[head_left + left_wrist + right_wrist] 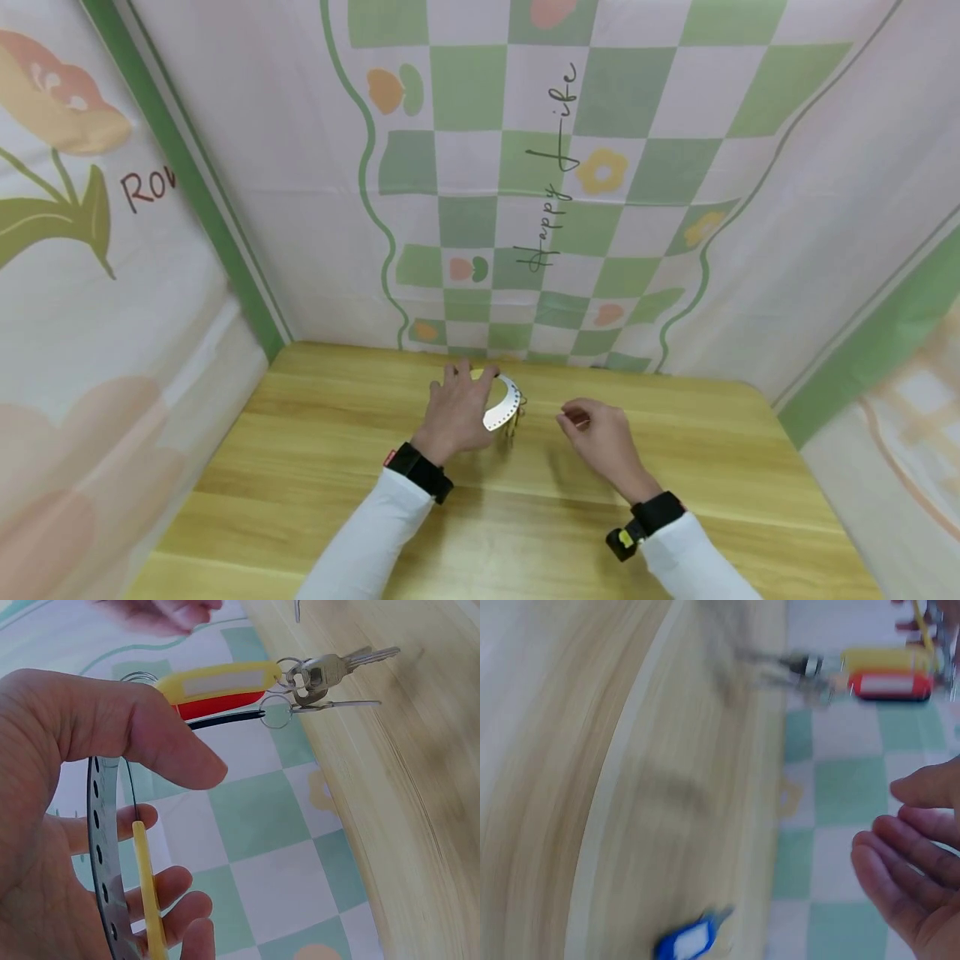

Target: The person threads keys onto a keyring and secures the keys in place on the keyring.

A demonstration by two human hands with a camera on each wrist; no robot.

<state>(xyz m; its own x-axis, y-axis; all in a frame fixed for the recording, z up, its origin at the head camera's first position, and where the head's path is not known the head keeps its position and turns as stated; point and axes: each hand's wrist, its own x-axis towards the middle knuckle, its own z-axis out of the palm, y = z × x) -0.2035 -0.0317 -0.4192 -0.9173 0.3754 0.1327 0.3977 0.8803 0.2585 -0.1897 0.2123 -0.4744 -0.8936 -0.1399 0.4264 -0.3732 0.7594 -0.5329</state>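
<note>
In the head view my left hand grips a curved, perforated metal key holder above the table. A yellow tubular grip on a thin wire runs alongside its plate, with fingers curled around it in the left wrist view. From the holder hang a yellow key tag and a red key tag, with metal keys on split rings. To the right, my right hand hovers apart from the holder, fingers loosely bent and holding nothing. Below it lies a blue key tag with a key.
The wooden table meets a hanging patterned cloth along its back edge. More printed cloth hangs on the left side, and another panel stands on the right. Both wrists wear black straps.
</note>
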